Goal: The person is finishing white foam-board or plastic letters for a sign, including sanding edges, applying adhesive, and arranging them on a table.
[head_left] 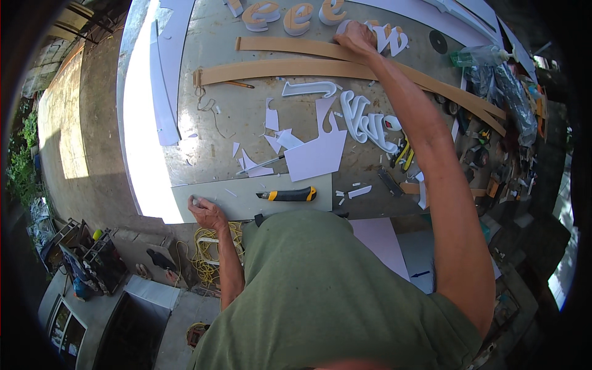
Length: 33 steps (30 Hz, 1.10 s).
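Observation:
My right arm stretches across the table to the far side. There my right hand [359, 41] is bent down with its fingers closed among a row of tan-topped white letter shapes [298, 19]; what is under its fingertips is mostly hidden. Just right of it stands another white letter shape [391, 39]. At the near left edge, my left hand [208, 214] is curled in a pinch, and what its fingertips hold is too small to name. A black and yellow utility knife [287, 195] lies on a grey board [242, 187] to the right of my left hand.
Long tan strips [277, 70] cross the table under my right forearm. White sheet offcuts [314, 155], white raised letter pieces [368, 122] and a pencil [239, 84] lie mid-table. On the right are yellow-handled pliers [405, 154], a clear green bottle [478, 57] and cluttered tools.

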Motion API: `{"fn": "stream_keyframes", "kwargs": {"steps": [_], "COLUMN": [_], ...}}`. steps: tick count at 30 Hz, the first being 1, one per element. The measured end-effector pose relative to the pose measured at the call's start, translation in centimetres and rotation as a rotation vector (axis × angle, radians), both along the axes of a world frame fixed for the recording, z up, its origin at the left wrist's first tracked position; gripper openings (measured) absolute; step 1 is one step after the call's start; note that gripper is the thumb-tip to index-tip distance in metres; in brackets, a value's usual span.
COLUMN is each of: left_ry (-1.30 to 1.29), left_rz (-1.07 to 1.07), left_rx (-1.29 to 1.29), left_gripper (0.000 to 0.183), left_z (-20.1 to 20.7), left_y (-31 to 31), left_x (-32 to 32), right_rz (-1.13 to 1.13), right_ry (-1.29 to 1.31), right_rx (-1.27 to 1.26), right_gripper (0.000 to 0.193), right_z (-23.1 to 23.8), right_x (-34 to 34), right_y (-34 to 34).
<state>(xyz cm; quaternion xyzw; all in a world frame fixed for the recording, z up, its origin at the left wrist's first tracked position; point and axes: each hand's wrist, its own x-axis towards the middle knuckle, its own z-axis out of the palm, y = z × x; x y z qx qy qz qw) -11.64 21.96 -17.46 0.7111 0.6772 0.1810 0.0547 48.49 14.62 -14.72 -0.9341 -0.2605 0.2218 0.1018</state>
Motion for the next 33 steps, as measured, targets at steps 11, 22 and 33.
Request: {"fn": "stream_keyframes", "kwargs": {"steps": [11, 22, 33], "left_ry": [0.007, 0.018, -0.092], "left_rz": [-0.012, -0.024, -0.008], "left_rx": [0.041, 0.053, -0.002], "left_gripper": [0.036, 0.036, 0.033], "left_z": [-0.5, -0.6, 0.8], "left_y": [0.2, 0.2, 0.4], "left_x": [0.1, 0.3, 0.4], "right_rz": [-0.363, 0.017, 0.462], "right_ry": [0.237, -0.513, -0.448], "right_rx": [0.122, 0.231, 0.477], "right_gripper": [0.058, 0.053, 0.027], "right_z": [1.4, -1.6, -1.2], "right_x": [1.7, 2.2, -4.5], "right_y": [0.3, 2.2, 4.6]}}
